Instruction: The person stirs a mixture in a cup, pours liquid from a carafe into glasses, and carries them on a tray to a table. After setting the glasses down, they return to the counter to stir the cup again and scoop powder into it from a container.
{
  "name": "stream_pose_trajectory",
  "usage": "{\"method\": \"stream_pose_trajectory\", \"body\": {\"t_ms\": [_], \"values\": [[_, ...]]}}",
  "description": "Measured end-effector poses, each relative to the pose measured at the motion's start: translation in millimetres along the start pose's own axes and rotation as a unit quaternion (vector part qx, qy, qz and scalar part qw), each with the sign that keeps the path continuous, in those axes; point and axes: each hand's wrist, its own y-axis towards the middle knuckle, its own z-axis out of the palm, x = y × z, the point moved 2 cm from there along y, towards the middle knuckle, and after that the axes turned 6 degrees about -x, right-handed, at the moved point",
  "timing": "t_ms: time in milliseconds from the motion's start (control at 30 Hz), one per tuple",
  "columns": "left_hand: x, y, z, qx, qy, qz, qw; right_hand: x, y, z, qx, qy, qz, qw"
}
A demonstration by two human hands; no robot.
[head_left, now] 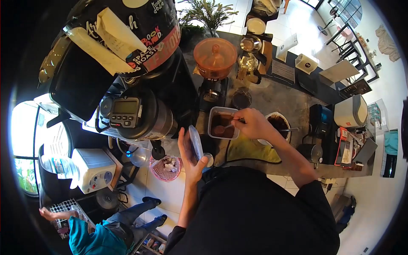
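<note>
My right hand (253, 123) pinches the handle of a spoon (218, 129), whose bowl dips into brown powder in a square clear plastic container (210, 124). Upright in my left hand (192, 163) is a pale plastic lid (195, 142), gripped along its edge just left of the container. A small round clear object (208, 159) shows by my left thumb. Under my right forearm stands a white tub (288, 137) with dark contents and another spoon in it. A yellow-green cloth (250, 149) lies along the counter edge below the container.
Behind the container are a dark glass (242, 99) and a grinder with an orange lidded hopper (215, 55). A large machine with a digital display (126, 112) stands left. A pink basket (165, 169) sits on the floor. Another person in a teal shirt (97, 238) is at lower left.
</note>
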Motion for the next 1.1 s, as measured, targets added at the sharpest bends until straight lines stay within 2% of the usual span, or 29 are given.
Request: {"method": "stream_pose_trajectory", "body": {"t_ms": [200, 367, 500, 567, 700, 1000, 1100], "values": [[-0.6, -0.3, 3.8, 0.019, -0.002, 0.005, 1.000, -2.6, -6.0, -6.8, -0.028, 0.056, 0.004, 0.998], [-2.7, -2.0, 4.9, 0.027, 0.019, 0.011, 0.999, -19.8, -9.9, -5.5, -0.042, 0.161, 0.014, 0.986], [-3.7, -2.3, 8.6, 0.002, 0.027, 0.005, 1.000, -21.7, -15.7, -9.0, -0.059, 0.172, 0.017, 0.983], [-1.5, -1.1, 7.4, -0.015, 0.034, 0.003, 0.999, -19.1, -18.6, -12.8, -0.051, 0.190, 0.048, 0.979], [2.0, 3.4, 1.2, -0.036, -0.022, -0.016, 0.999, -23.2, -22.3, -21.0, -0.066, 0.182, 0.024, 0.981], [-9.9, 5.7, 13.2, -0.056, -0.048, -0.005, 0.997, -26.8, -55.7, -54.8, -0.082, 0.204, 0.085, 0.972], [-6.4, 2.7, 17.6, -0.046, -0.036, -0.001, 0.998, -30.5, -81.6, -70.8, -0.129, 0.237, 0.131, 0.954]]}}
